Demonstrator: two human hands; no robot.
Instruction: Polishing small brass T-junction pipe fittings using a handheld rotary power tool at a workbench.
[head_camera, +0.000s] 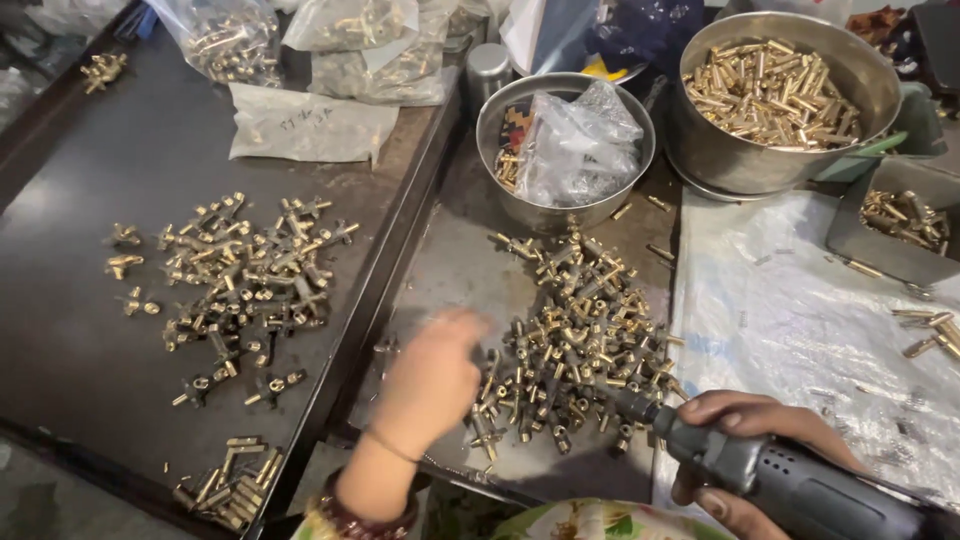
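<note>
A: While the left hand hangs over the near edge of the middle pile of brass fittings, can you call its grip?
B: No. Back of the hand faces the camera, wrist bent, fingers pointing away and blurred. Can't tell whether it's open or pinching a piece. Thin bracelet on the wrist, bangles lower on the forearm.
A: Right hand?
B: Right hand is wrapped tight around a grey power driver, thumb on top, fingers curled under. The driver's tip points left and reaches into the lower right edge of that same pile.
A: Where does the pile sit?
B: On a worn metal tray in the middle. A dark tray to its left carries a second scatter of fittings (with a small bunch of straight brass pieces near its front corner).
A: Containers, quick.
B: Small steel bowl behind the middle pile: crumpled clear plastic bag plus a few brass bits on its left side. Big steel pot to the right of it, full of brass pins. Grey bin at far right, more brass parts inside. Clear bags of fittings along the back of the dark tray. White plastic sheet right of the middle tray, a few loose pins on it.
</note>
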